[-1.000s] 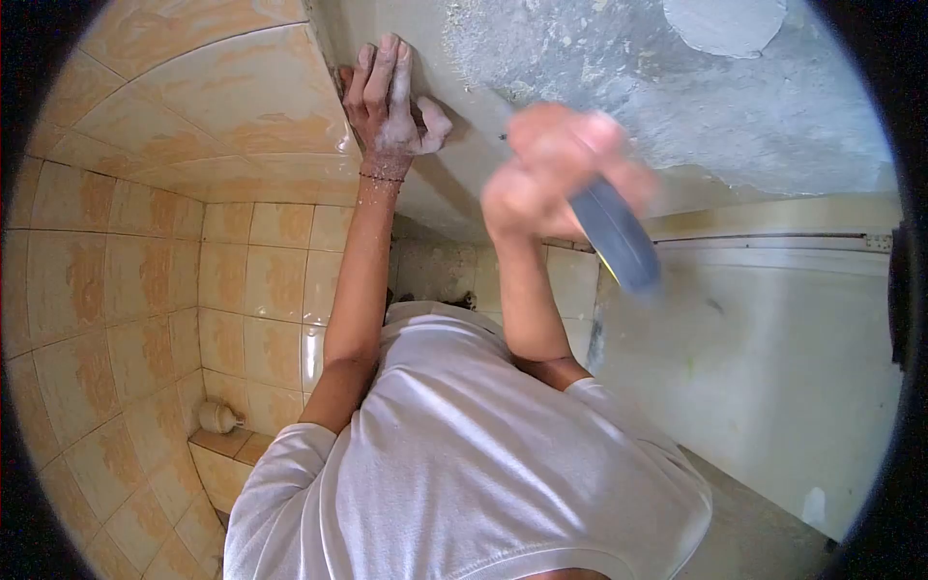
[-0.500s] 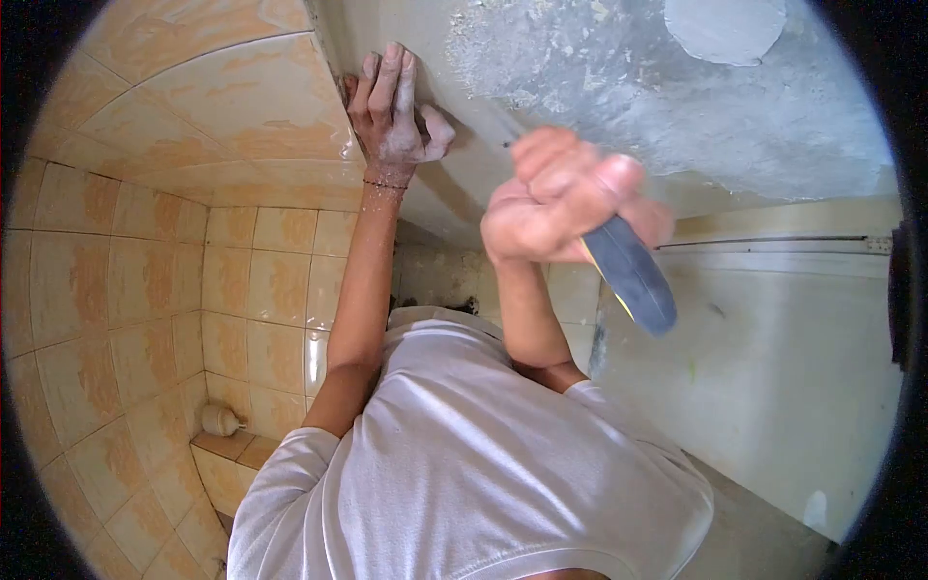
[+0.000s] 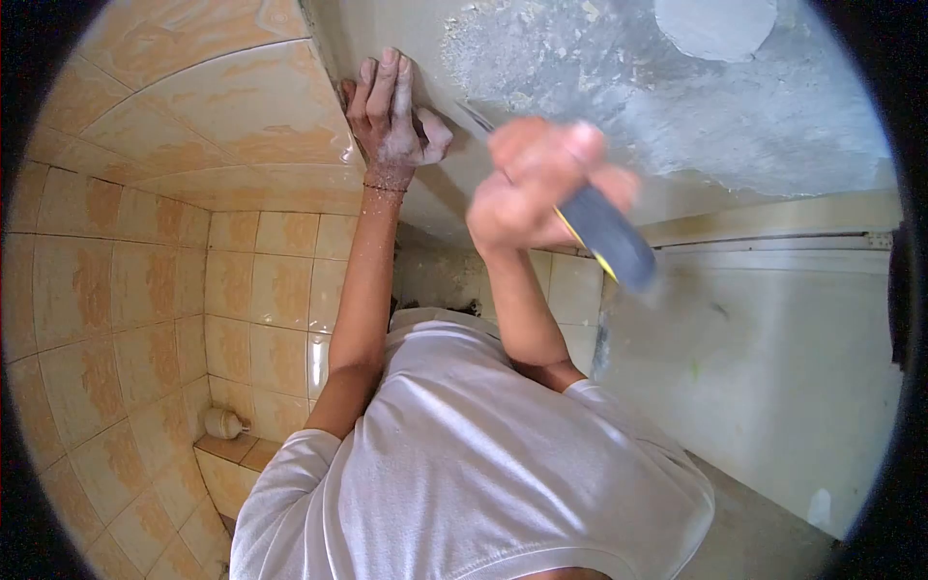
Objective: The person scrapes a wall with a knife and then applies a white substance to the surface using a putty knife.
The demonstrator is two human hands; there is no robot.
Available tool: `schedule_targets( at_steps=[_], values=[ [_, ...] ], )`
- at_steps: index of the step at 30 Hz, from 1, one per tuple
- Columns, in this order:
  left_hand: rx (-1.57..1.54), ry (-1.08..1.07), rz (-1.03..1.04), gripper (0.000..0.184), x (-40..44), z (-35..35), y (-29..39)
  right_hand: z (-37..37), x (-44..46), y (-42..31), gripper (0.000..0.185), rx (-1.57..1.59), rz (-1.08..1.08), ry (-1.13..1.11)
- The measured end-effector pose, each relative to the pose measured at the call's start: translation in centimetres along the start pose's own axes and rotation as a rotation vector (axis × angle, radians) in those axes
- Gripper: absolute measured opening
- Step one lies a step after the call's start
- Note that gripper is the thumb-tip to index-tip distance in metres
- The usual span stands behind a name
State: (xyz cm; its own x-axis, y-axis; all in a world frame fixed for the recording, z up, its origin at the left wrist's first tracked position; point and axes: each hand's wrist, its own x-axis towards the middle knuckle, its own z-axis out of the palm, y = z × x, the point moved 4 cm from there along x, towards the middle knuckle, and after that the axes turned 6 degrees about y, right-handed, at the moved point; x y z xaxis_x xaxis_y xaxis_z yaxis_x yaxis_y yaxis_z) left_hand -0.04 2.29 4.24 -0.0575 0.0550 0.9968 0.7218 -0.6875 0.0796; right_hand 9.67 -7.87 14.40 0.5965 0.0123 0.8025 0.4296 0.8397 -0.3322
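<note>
gripping tool (image 3: pixel 609 237) in right hand (image 3: pixel 543 179), left hand (image 3: pixel 394 128) dusty

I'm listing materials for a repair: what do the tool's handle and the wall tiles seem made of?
Tool handle in the right hand: probably plastic or rubber, judging by its matte, dark grey look with a yellow edge.
Wall tiles: likely glazed ceramic, glossy with bright reflections.
</note>
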Motion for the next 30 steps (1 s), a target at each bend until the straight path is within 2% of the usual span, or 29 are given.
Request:
schedule_targets(
  at_steps=[3,4,5,7,8,12,15,16,17,19,20,24,28,29,30],
  values=[
    [-0.022,0.0,-0.008,0.063,-0.1,0.2,-0.1,0.1,1.7,-1.5,0.024,0.203,-0.072,-0.063],
    [-0.043,0.024,-0.015,0.064,-0.1,0.3,-0.2,0.1,0.6,0.2,0.03,-0.055,-0.229,-0.049],
    [-0.045,0.024,-0.017,0.064,-0.1,0.4,-0.2,-0.3,0.0,0.2,0.03,-0.058,-0.23,-0.05],
    [-0.014,0.011,-0.006,0.066,-0.1,0.3,-0.4,0.6,-0.2,-0.3,0.038,-0.127,-0.024,-0.103],
    [-0.021,0.001,-0.007,0.066,-0.4,0.0,0.0,0.6,0.1,-0.9,0.045,-0.015,-0.005,-0.018],
    [0.003,-0.015,-0.014,0.064,0.0,-0.2,0.1,0.4,1.1,-2.4,0.043,0.079,-0.079,0.035],
    [-0.001,-0.015,-0.022,0.064,0.2,0.3,-0.3,0.9,-0.1,-0.9,0.045,-0.048,-0.084,-0.076],
    [-0.019,-0.026,-0.035,0.063,0.0,0.1,-0.1,0.0,0.1,-1.2,0.047,-0.179,0.032,-0.162],
    [-0.026,-0.028,-0.034,0.063,-0.1,0.0,0.1,-0.4,0.4,-1.6,0.047,-0.185,0.031,-0.158],
    [-0.041,-0.014,-0.023,0.061,0.4,-0.1,0.2,-0.2,1.8,-2.2,0.041,0.073,-0.006,-0.012],
    [-0.042,-0.016,-0.028,0.061,0.2,-0.3,0.3,0.5,1.4,-2.1,0.029,0.067,-0.127,0.07],
    [-0.031,0.002,-0.035,0.061,-0.1,0.3,-0.2,1.0,-1.6,0.6,0.023,-0.174,-0.038,-0.009],
    [-0.078,0.007,-0.061,0.063,-0.1,0.1,-0.1,0.5,0.2,-1.7,0.023,0.046,-0.034,0.172],
    [-0.076,0.01,-0.062,0.063,-0.3,0.2,-0.2,0.2,0.1,-0.9,0.023,0.048,-0.035,0.17],
    [-0.081,0.025,-0.061,0.062,-0.3,0.3,-0.3,0.6,0.2,-0.5,0.023,-0.037,-0.094,0.062]
  ],
)
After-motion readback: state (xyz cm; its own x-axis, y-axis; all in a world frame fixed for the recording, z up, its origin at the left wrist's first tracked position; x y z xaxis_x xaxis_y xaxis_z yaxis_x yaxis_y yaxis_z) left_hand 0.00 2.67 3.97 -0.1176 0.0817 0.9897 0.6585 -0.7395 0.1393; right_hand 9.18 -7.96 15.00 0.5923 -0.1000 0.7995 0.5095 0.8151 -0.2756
